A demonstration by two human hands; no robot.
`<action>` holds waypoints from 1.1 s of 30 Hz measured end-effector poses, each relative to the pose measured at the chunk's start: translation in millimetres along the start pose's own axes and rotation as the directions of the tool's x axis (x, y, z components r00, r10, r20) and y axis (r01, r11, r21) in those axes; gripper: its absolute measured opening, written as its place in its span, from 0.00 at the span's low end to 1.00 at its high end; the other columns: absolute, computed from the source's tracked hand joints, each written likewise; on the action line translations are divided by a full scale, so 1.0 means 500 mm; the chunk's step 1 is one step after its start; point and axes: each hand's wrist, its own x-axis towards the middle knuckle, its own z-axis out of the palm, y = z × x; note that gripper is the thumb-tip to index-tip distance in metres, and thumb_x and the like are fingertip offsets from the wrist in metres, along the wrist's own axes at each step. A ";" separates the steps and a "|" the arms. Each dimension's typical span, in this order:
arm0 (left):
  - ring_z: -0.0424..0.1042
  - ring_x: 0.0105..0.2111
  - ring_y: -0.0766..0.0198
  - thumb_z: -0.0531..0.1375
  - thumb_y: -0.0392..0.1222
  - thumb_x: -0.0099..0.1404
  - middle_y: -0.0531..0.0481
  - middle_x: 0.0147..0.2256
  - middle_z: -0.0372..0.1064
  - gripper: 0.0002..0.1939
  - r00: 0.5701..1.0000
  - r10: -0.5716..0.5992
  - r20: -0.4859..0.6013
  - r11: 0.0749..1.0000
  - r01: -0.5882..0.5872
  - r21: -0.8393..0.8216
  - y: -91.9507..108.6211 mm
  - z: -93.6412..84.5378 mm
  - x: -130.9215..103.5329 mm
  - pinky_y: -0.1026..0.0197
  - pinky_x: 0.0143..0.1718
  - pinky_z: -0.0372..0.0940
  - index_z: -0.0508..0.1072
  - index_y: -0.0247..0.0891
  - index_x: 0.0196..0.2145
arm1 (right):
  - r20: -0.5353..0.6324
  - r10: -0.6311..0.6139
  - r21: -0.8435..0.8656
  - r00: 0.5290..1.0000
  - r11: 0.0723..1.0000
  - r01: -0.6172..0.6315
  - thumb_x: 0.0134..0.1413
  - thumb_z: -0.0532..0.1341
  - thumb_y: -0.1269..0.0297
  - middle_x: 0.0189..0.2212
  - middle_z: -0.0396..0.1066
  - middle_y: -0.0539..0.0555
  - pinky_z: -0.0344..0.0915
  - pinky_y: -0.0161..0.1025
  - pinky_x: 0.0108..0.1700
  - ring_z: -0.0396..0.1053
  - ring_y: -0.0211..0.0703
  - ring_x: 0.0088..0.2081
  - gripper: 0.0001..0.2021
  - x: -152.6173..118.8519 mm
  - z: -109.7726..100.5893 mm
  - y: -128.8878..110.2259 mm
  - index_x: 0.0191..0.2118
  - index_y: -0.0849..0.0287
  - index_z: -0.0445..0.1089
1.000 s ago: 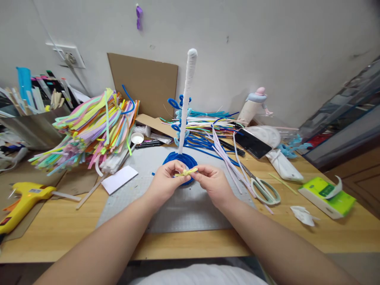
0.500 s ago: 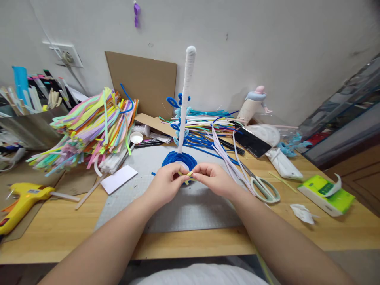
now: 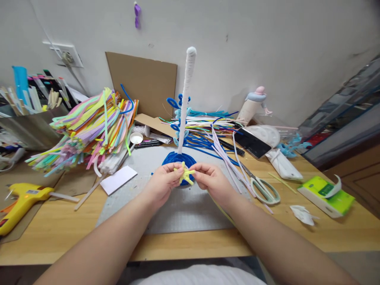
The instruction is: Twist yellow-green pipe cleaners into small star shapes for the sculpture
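Observation:
Between my hands is a small yellow star-like shape [image 3: 185, 174] bent from pipe cleaner. My left hand [image 3: 166, 180] pinches its left side between thumb and fingers. My right hand [image 3: 209, 179] pinches the tip of an arm on its right, and a long yellow strand trails down beside my right forearm. Just behind the star lies a round blue coiled base [image 3: 172, 157], partly covered by my hands. A white wrapped stem [image 3: 184, 103] rises upright from it. Blue looped pieces [image 3: 175, 127] show beside and behind the stem.
A grey cutting mat [image 3: 124, 213] lies under my hands. To the right are scissors [image 3: 264, 190], a phone [image 3: 252, 141] and a green tissue pack [image 3: 326, 196]. On the left are a yellow glue gun [image 3: 26, 194], a white card [image 3: 118, 179] and bundled pipe cleaners [image 3: 92, 126].
The yellow shape has turned so its several arms now face me, where before it showed mostly edge-on. The trailing yellow strand has swung up closer to my right forearm.

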 end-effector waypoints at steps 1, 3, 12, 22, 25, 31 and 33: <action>0.62 0.22 0.70 0.66 0.45 0.48 0.50 0.24 0.67 0.12 1.000 0.005 -0.011 1.000 -0.006 -0.008 -0.001 0.001 0.000 0.66 0.24 0.55 0.72 0.33 0.27 | -0.013 -0.012 -0.002 1.000 1.000 0.012 0.40 0.65 0.57 0.16 0.58 0.43 0.37 0.31 0.18 0.42 0.27 0.15 0.13 -0.001 0.005 0.002 0.31 0.60 0.69; 0.61 0.22 0.71 0.66 0.44 0.48 0.50 0.24 0.67 0.12 0.999 0.020 -0.036 0.999 -0.021 -0.025 -0.005 0.005 -0.001 0.67 0.23 0.55 0.72 0.33 0.27 | -0.045 -0.043 -0.020 0.998 0.999 0.042 0.38 0.67 0.56 0.18 0.61 0.45 0.39 0.31 0.18 0.45 0.27 0.16 0.13 -0.004 0.013 0.005 0.29 0.59 0.68; 0.63 0.25 0.71 0.67 0.42 0.46 0.53 0.27 0.68 0.12 0.991 0.128 -0.036 0.989 -0.130 -0.063 -0.014 0.018 -0.008 0.66 0.29 0.58 0.71 0.36 0.27 | -0.155 -0.073 0.019 0.985 0.997 0.076 0.41 0.66 0.58 0.15 0.58 0.43 0.39 0.31 0.18 0.43 0.28 0.16 0.11 -0.008 0.017 0.022 0.29 0.59 0.70; 0.67 0.24 0.69 0.69 0.44 0.42 0.51 0.26 0.72 0.14 0.959 0.192 -0.209 0.976 -0.163 0.145 -0.023 0.018 -0.002 0.63 0.30 0.63 0.72 0.34 0.25 | -0.162 -0.156 -0.258 0.974 0.960 0.111 0.51 0.59 0.59 0.17 0.61 0.45 0.49 0.31 0.20 0.53 0.31 0.17 0.09 -0.012 0.021 0.033 0.27 0.59 0.64; 0.67 0.23 0.69 0.69 0.44 0.42 0.51 0.24 0.72 0.14 0.948 0.194 -0.253 0.972 -0.150 0.182 -0.028 0.010 0.005 0.63 0.30 0.63 0.72 0.34 0.25 | 0.008 -0.346 -0.708 0.938 0.661 0.250 0.56 0.54 0.64 0.27 0.70 0.52 0.57 0.35 0.30 0.64 0.38 0.28 0.07 -0.024 0.017 0.029 0.32 0.59 0.68; 0.66 0.21 0.68 0.67 0.45 0.44 0.52 0.21 0.70 0.13 0.976 0.155 -0.151 0.882 -0.068 0.466 -0.023 -0.015 0.013 0.65 0.25 0.59 0.73 0.33 0.25 | 0.312 -0.354 -0.907 0.882 0.166 0.387 0.57 0.52 0.70 0.29 0.72 0.54 0.55 0.36 0.32 0.66 0.41 0.31 0.09 -0.033 -0.006 -0.001 0.32 0.59 0.70; 0.65 0.20 0.68 0.67 0.45 0.45 0.52 0.20 0.69 0.13 0.998 0.040 -0.039 0.864 -0.015 0.503 -0.010 -0.021 0.010 0.65 0.24 0.58 0.72 0.33 0.25 | 0.301 -0.329 -0.874 0.895 0.280 0.397 0.55 0.54 0.70 0.28 0.72 0.52 0.56 0.35 0.31 0.66 0.39 0.30 0.07 -0.028 -0.015 -0.012 0.32 0.59 0.70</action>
